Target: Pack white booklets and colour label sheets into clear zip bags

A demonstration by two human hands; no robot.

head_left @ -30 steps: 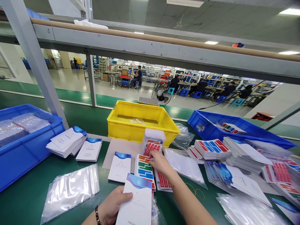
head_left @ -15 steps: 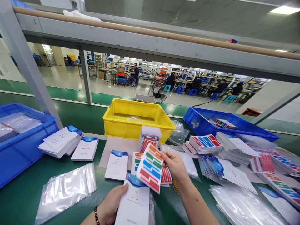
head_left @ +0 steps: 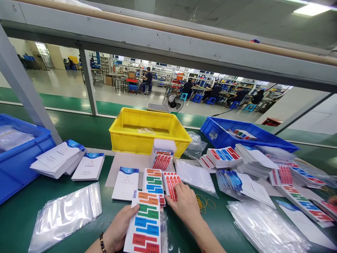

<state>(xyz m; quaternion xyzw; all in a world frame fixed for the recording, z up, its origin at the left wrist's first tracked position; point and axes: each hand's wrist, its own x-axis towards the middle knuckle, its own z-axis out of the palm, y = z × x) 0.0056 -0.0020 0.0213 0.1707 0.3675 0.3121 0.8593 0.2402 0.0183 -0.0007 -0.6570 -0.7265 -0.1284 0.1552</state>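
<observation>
My left hand (head_left: 121,225) is closed round a white booklet whose cover is hidden by a sticker sheet (head_left: 146,223) with orange, green, blue and red labels lying over it. With bent fingers, my right hand (head_left: 185,203) grips the near edge of a red sticker sheet (head_left: 171,182) on a small pile. To the left of that pile lies a stack of multicoloured sticker sheets (head_left: 153,181), and further left a stack of blue-and-white booklets (head_left: 125,184). A clear plastic bag (head_left: 164,228) shows partly beneath the held sheet.
Behind the stacks stands a yellow bin (head_left: 137,144), flanked by a blue bin (head_left: 23,154) and another blue bin (head_left: 218,138). Clear bags (head_left: 65,214) lie at left, more bags (head_left: 265,228) at right. Rubber bands (head_left: 204,203) rest beside my right wrist. A person's hand (head_left: 333,200) shows at the right edge.
The multicoloured sticker sheet has come down onto the booklet in my left hand. My right hand has let it go and moved to the red sticker sheets. The view has shifted slightly.
</observation>
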